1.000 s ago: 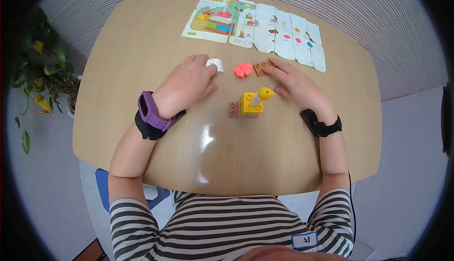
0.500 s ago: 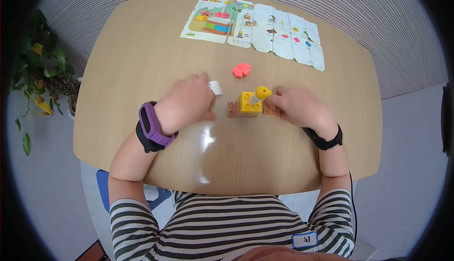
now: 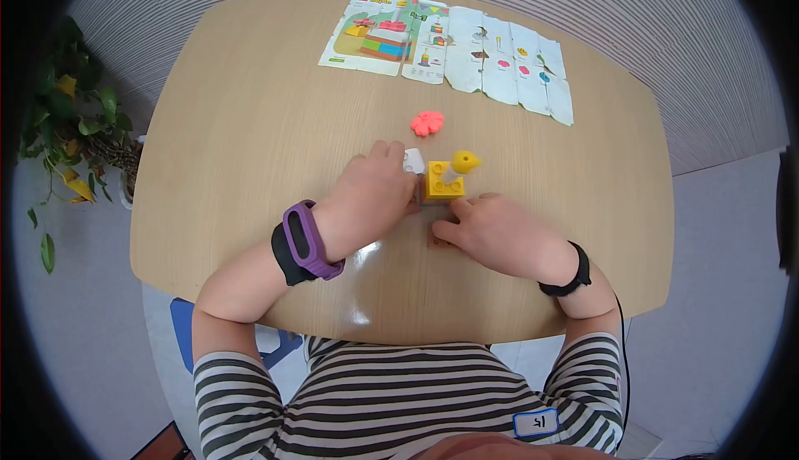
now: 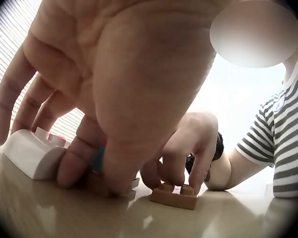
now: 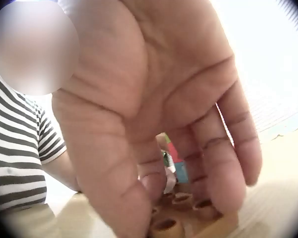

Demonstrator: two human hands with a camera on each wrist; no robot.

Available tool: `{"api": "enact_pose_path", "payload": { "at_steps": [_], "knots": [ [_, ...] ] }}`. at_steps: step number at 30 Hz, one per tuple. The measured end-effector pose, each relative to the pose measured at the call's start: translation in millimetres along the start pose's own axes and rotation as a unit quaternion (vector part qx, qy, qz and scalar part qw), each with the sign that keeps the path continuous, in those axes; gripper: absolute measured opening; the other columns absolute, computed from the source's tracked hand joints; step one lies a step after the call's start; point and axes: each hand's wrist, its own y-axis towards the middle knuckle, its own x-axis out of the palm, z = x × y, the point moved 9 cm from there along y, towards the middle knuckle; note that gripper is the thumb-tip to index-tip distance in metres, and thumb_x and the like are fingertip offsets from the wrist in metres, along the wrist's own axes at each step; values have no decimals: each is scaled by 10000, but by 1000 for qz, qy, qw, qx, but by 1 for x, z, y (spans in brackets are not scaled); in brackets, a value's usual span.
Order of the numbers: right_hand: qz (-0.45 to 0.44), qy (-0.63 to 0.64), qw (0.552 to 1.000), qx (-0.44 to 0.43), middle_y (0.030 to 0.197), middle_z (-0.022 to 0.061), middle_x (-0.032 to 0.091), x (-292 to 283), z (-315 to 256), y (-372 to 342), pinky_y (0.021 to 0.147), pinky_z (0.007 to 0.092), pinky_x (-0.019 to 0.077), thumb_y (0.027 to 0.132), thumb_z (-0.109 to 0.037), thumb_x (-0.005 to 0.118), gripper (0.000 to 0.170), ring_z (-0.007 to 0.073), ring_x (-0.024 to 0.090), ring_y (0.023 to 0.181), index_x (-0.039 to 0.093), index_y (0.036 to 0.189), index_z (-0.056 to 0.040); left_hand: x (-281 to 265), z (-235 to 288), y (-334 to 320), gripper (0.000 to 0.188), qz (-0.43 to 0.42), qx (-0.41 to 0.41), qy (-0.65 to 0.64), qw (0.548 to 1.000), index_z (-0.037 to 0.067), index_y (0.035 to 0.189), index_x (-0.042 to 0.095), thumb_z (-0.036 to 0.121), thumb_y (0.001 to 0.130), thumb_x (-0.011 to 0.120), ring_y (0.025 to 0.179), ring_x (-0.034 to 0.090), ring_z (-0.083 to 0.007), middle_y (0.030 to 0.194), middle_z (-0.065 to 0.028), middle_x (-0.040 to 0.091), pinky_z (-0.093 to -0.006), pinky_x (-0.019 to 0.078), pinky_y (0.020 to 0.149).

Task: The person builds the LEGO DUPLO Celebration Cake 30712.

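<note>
Head view alone: yellow candle tip (image 3: 466, 161)

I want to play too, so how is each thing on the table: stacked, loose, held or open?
tower: stacked, upright
candle: standing on the tower
white brick: unstacked
brown brick: held by the right grip, unstacked
flower: loose
sheet: unfolded, creased
left grip: fingers curled at the tower's base

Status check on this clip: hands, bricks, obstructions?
Left hand pinches yellow-topped plastic brick tower low down. Right hand holds brown studded plastic brick. White curved plastic brick crowds left hand; coral flower-shaped plastic piece lies clear.
</note>
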Motion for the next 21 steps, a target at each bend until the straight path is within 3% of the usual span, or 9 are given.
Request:
{"api": "enact_pose_path", "payload": {
  "at_steps": [5,11,14,19,21],
  "knots": [
    [16,-10,1000,17,766,134,579,1,2,2,545,368,490,874,-190,557,138,248,624,592,604,947,-83,-1,-2,1,272,1,-13,-15,1000,58,925,679,302,803,685,976,522,-283,1006,-141,505,-379,520,759],
    [117,-47,991,37,845,138,578,-3,19,10,572,374,502,863,-179,560,141,266,630,633,591,957,-79,-1,-18,2,282,-32,-55,5,998,47,926,683,289,784,706,992,525,-282,1009,-141,508,-379,521,774],
    [102,2,991,86,917,107,554,2,32,16,643,387,503,804,-112,621,196,278,610,754,572,994,-101,-6,-30,-1,274,-59,-75,33,995,42,911,686,281,778,705,979,546,-287,993,-148,526,-379,522,779],
    [116,30,989,83,969,105,563,2,40,19,712,392,513,768,-73,639,300,291,603,864,553,1056,-73,-18,-41,-13,228,-65,-77,40,994,29,858,689,236,763,686,899,586,-304,924,-165,576,-386,519,782],
    [129,29,989,73,984,106,565,0,40,19,729,389,516,763,-65,642,322,293,602,885,550,1072,-63,-17,-29,-17,226,-140,-45,18,989,28,857,689,234,765,692,899,585,-303,931,-167,579,-388,517,779]
  ]
}}
